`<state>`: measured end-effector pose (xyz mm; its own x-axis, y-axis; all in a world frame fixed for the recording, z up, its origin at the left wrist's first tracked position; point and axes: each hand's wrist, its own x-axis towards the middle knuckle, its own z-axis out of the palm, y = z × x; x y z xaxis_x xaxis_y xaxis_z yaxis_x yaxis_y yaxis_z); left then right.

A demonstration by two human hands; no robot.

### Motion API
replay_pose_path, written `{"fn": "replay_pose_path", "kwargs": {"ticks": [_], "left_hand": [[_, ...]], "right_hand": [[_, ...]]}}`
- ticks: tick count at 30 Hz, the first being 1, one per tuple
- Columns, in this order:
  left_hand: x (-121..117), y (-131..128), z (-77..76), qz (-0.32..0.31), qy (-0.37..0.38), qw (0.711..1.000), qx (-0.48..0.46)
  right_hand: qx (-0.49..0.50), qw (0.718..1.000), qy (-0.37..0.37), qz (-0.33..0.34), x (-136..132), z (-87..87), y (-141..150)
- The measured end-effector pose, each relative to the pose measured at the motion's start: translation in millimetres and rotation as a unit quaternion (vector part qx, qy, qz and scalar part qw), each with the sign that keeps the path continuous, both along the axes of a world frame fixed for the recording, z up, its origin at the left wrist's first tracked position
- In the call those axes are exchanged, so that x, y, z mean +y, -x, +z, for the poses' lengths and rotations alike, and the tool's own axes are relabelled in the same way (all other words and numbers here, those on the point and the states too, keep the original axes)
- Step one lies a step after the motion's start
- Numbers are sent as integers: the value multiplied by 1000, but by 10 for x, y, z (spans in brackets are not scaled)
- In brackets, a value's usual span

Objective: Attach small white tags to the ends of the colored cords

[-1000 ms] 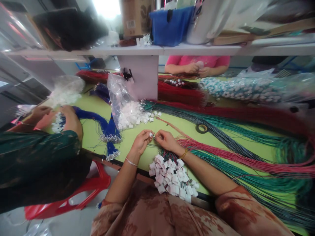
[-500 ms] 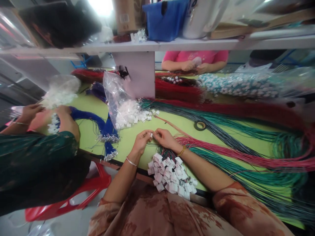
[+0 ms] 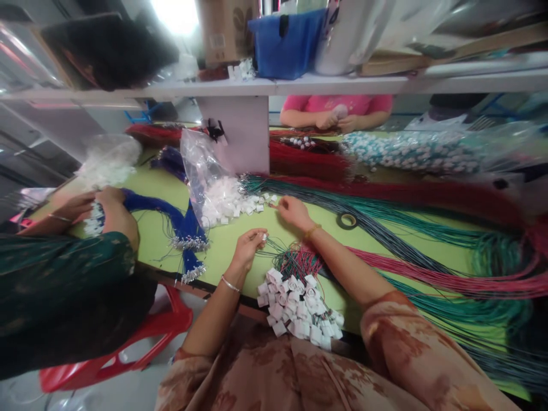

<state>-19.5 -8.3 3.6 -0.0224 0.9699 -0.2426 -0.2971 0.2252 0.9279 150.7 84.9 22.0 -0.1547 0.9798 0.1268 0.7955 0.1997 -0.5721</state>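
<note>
My left hand (image 3: 248, 249) pinches a small white connector housing (image 3: 264, 237), from which thin dark green wires trail to the right. Further up the table, my right hand (image 3: 294, 212) has its fingertips closed on the end of a red wire (image 3: 274, 205), close to loose white housings (image 3: 259, 201). Its forearm crosses over a bundle of pink-red wires (image 3: 385, 264). Below my hands, a heap of white connectors (image 3: 295, 305) with wires attached lies at the table's near edge.
A clear plastic bag (image 3: 199, 165) of housings stands behind my left hand. A roll of black tape (image 3: 346, 221) and green wires (image 3: 428, 220) lie to the right. A co-worker's hands (image 3: 79, 206) handle blue wires (image 3: 171, 214) at left; above runs a shelf (image 3: 240, 87).
My right hand has moved up and away from my left hand to the red wire ends near the loose housings. My left hand stays almost in place with its connector.
</note>
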Motion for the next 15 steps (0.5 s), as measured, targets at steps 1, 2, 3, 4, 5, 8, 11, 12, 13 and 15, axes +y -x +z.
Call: {"fn": "replay_pose_path", "kwargs": {"ticks": [1,2,3,4,5,8,11,12,13,15], "left_hand": [[1,5,-3,-2,4,1000,1],[3,11,-7,-4,8,1000,2],[4,17,-10,-5,10,1000,1],[6,23,-13,-7,11,1000,-1],[7,29,-16,-9,12,1000,-4],[8,42,-17,-14,14,1000,-11],[7,43,-14,-13,14,1000,-15],[6,42,-13,-13,13,1000,-17],[5,39,-12,-12,12,1000,-20],[2,31,-9,-12,9,1000,-26]], "right_hand": [[-40,999,16,-24,75,-8,3],[-73,996,33,-35,120,-24,17],[-96,994,47,-32,134,-46,37],[-110,992,54,-17,122,-70,57],[-118,991,54,3,92,-94,74],[-124,990,32,53,-32,-141,67],[-111,992,5,57,-106,-138,-7],[-101,993,-5,53,-116,-128,-30],[-84,995,-15,50,-122,-115,-44],[-26,998,-35,54,-127,-82,-40]]}}
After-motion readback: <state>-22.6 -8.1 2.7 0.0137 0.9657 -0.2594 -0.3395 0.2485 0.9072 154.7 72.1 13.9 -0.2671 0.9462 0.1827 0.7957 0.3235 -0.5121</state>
